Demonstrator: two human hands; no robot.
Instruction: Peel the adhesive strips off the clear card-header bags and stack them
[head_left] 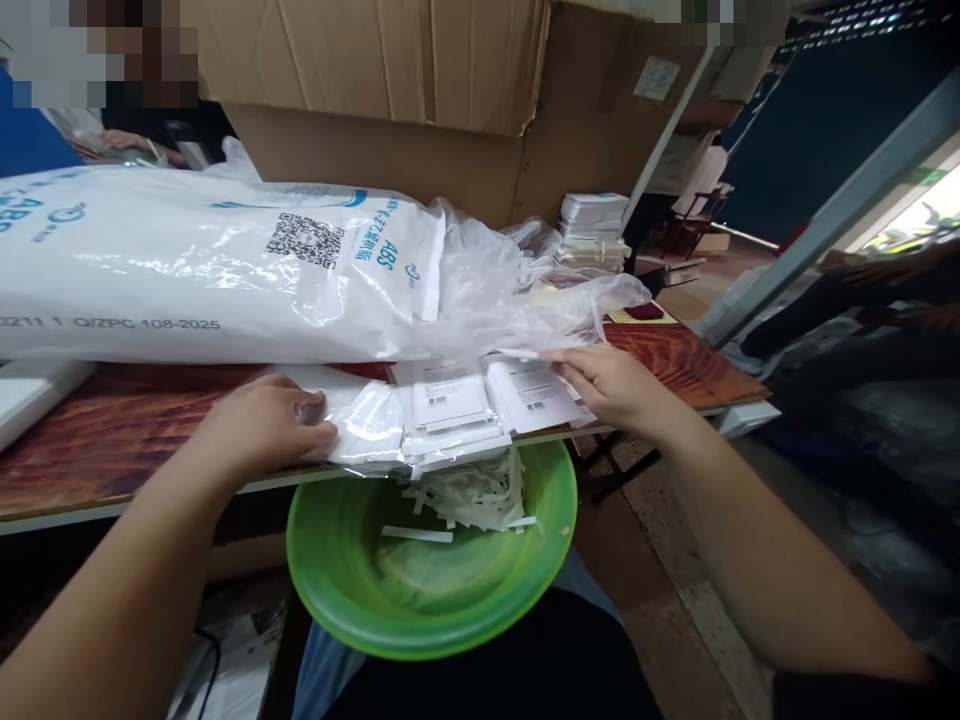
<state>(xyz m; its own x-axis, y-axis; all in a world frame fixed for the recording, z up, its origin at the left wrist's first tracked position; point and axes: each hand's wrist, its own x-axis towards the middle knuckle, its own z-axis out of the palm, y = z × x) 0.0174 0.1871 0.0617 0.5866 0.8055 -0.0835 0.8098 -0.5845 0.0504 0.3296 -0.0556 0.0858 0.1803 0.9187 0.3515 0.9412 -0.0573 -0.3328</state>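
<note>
Pinching a white strip, right hand hovers; left hand lies flat on packets at the bench's front edge, before the "ABS" sack

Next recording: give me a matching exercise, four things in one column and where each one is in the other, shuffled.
Things:
1. green bowl
2. white strips
3. white sack
4. left hand

Places:
A. lying along the far side of the table
B. below the table's near edge, over the person's lap
C. inside the bowl
D. resting on clear plastic packets

Pairs: 1-B, 2-C, 3-A, 4-D.
</note>
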